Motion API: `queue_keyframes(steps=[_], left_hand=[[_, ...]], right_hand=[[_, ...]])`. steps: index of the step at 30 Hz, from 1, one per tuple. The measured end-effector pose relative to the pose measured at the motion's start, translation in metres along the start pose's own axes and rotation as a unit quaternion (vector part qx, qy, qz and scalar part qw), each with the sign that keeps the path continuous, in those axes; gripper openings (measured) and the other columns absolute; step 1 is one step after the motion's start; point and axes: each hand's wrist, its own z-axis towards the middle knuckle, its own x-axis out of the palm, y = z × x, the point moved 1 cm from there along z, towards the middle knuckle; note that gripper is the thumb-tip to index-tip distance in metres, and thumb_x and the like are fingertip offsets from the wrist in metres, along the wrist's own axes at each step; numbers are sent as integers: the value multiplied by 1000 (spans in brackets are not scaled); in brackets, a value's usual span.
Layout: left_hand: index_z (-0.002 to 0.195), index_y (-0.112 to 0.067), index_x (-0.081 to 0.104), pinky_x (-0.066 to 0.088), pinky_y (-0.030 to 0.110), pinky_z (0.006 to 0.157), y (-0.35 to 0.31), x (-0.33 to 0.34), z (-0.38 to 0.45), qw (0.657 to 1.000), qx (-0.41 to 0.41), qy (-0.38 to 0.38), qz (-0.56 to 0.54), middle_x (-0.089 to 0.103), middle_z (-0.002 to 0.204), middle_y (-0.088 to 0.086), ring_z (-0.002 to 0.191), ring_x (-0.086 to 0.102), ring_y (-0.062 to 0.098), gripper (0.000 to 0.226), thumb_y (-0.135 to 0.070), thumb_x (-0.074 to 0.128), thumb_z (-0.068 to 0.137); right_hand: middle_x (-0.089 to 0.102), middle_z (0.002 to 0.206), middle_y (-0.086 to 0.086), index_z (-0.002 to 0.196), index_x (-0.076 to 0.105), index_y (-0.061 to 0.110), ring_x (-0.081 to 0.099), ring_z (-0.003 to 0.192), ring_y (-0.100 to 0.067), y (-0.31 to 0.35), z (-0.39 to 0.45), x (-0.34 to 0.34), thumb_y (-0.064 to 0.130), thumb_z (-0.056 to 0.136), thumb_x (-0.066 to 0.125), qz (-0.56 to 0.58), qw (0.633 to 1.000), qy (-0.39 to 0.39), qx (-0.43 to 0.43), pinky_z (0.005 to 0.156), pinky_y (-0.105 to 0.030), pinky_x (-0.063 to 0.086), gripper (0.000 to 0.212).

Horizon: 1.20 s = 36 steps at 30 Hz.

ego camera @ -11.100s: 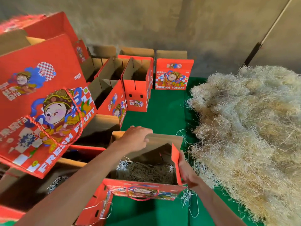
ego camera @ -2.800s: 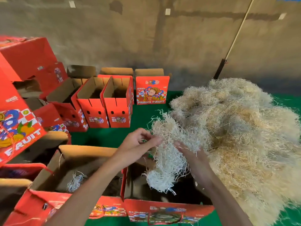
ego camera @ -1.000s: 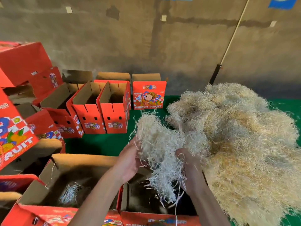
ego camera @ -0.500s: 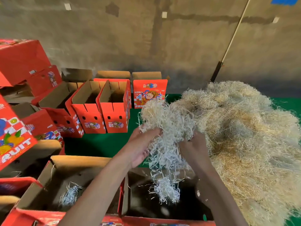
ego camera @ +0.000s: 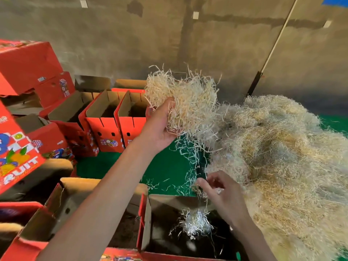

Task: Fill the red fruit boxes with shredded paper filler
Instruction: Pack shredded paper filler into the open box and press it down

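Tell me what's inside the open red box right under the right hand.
The open red box holds a small tuft of shredded paper below the right hand. The rest of its interior is dark, and its floor is unreadable.

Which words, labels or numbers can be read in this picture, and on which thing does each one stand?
"RUIT", the visible end of a cut-off word, in white letters: on the tilted red box at the left edge.
White sticker on the stacked red box at upper left: too small to read.
Printed panels on the open red boxes at the back: too blurred to read.
Print on the near box's front edge: cut off, unreadable.
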Motion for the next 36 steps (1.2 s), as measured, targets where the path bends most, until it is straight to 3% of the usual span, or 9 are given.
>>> queue_keyframes(steps=[2, 4, 10, 14, 18, 20, 25, 31, 36], left_hand=[[123, -16, 64, 61, 36, 76, 13, -9, 4, 999, -19, -14, 38, 76, 108, 9, 98, 74, 24, 31, -36, 58, 100], [113, -19, 65, 60, 30, 61, 28, -24, 10, 996, -30, -42, 68, 78, 98, 5, 83, 76, 20, 22, -34, 61, 98], [137, -20, 57, 50, 51, 102, 69, -54, 17, 993, -79, -79, 43, 63, 133, 13, 111, 68, 33, 42, -32, 63, 98], [129, -26, 62, 57, 44, 89, 81, -64, 12, 990, -97, -96, 29, 64, 129, 11, 103, 72, 30, 31, -31, 60, 99], [119, -33, 63, 61, 36, 72, 84, -63, 7, 988, -113, -101, 21, 59, 129, 1, 85, 74, 21, 20, -30, 60, 99], [116, -31, 63, 57, 28, 63, 85, -65, 7, 987, -114, -106, 29, 56, 130, -2, 75, 73, 16, 17, -32, 59, 100], [109, -39, 60, 52, 43, 96, 81, -71, 8, 990, -108, -93, 21, 49, 146, 4, 111, 63, 28, 10, -35, 59, 100], [118, -24, 66, 59, 36, 74, 60, -67, 16, 995, -57, -76, -13, 75, 114, 5, 97, 74, 23, 22, -30, 49, 105], [117, -20, 67, 60, 36, 78, 55, -67, 15, 997, -22, -61, -50, 75, 111, 6, 97, 74, 22, 23, -27, 48, 106]], right_hand=[[66, 67, 8, 77, 65, 30, 59, 56, -4, -6, -8, -4, 74, 86, 55, -45, 999, 18, -26, 53, -19, 50, 46], [67, 65, 2, 80, 69, 28, 54, 45, -6, -8, -14, -4, 73, 89, 52, -90, 986, 139, -13, 47, -23, 50, 49], [60, 130, -8, 128, 57, 14, 62, 115, -28, -24, -21, 36, 45, 94, 57, -259, 876, 405, 30, 94, -36, 50, 46], [53, 143, -10, 147, 36, 18, 56, 123, -29, -31, -13, 52, 38, 95, 57, -307, 800, 510, 74, 102, -34, 46, 59], [53, 143, -10, 149, 36, 15, 54, 124, -27, -34, -8, 64, 38, 94, 58, -272, 794, 534, 100, 104, -34, 45, 63], [53, 143, -7, 146, 41, 18, 53, 125, -26, -32, -7, 63, 41, 93, 60, -245, 806, 530, 97, 105, -34, 45, 61], [58, 141, 5, 141, 52, 36, 57, 128, -16, -4, 0, 28, 56, 85, 70, -14, 877, 473, 89, 109, -41, 41, 63], [71, 117, 6, 135, 59, 41, 71, 104, -15, 17, 39, -56, 52, 93, 64, 196, 960, 196, 44, 84, -30, 58, 43], [63, 134, -7, 143, 51, 11, 69, 110, -29, -34, 74, -105, 34, 97, 61, 336, 935, -27, 115, 90, -42, 57, 52]])
